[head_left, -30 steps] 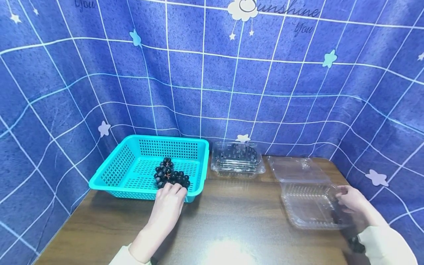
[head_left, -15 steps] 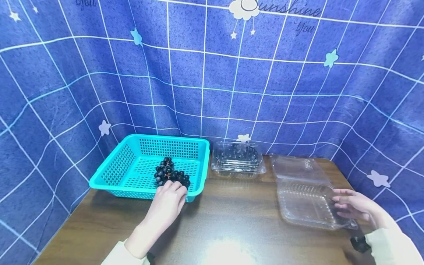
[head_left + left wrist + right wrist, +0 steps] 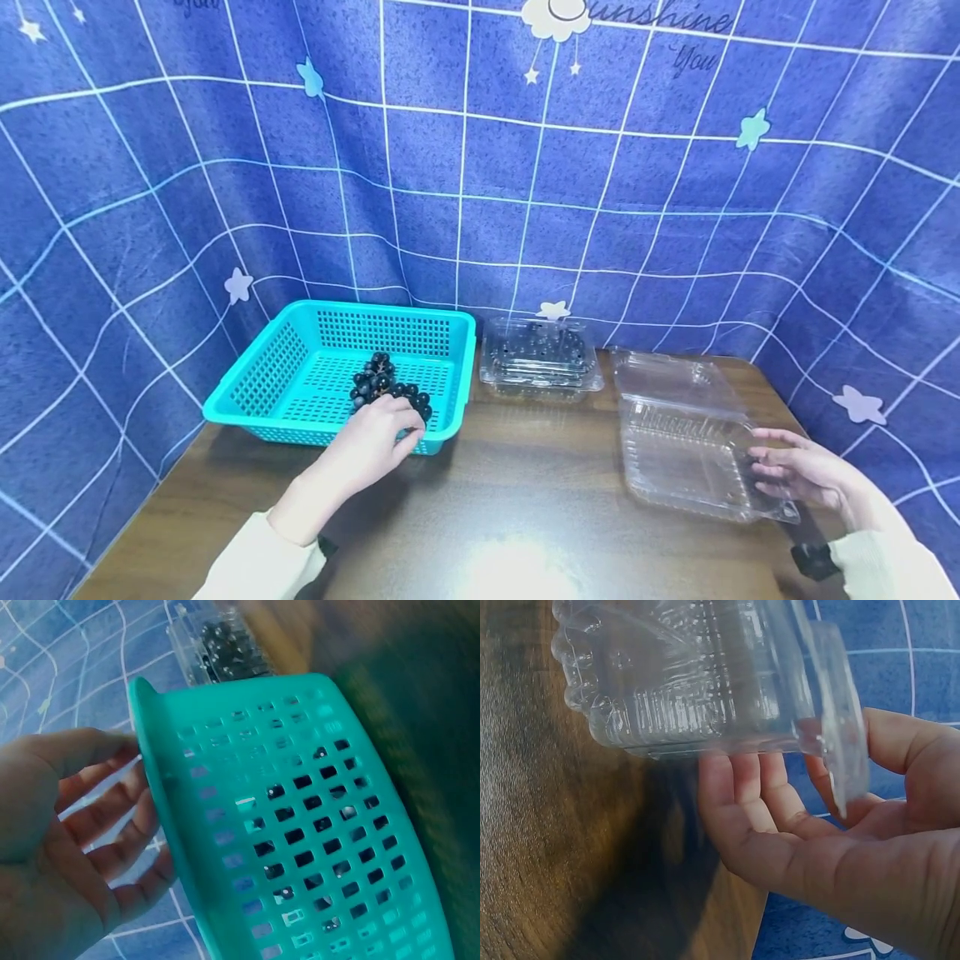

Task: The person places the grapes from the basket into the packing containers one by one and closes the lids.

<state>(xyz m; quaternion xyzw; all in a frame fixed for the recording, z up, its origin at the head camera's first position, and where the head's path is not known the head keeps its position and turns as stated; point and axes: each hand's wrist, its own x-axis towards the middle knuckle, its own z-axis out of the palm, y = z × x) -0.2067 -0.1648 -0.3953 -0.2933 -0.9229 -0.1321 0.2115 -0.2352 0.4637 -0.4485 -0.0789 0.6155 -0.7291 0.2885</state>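
My left hand reaches over the near rim of a turquoise plastic basket, above a bunch of dark grapes inside. In the left wrist view the fingers are loosely bent and spread at the basket's rim, with no grapes between them; the grapes show dark through the wall's holes. At the right, an open clear plastic clamshell box lies with its lid folded back. The fingertips of my right hand touch the box's right side wall. In the right wrist view the thumb stands spread beyond the box's rim.
Behind, between basket and open box, sit clear clamshell boxes with dark fruit showing through. The open box's lid lies toward the back. A blue patterned curtain hangs right behind the wooden table.
The open clamshell box has slid slightly left, with my right hand at its side. My left hand has turned and lifted a little, its thumb now showing outside the basket; the grapes stay put.
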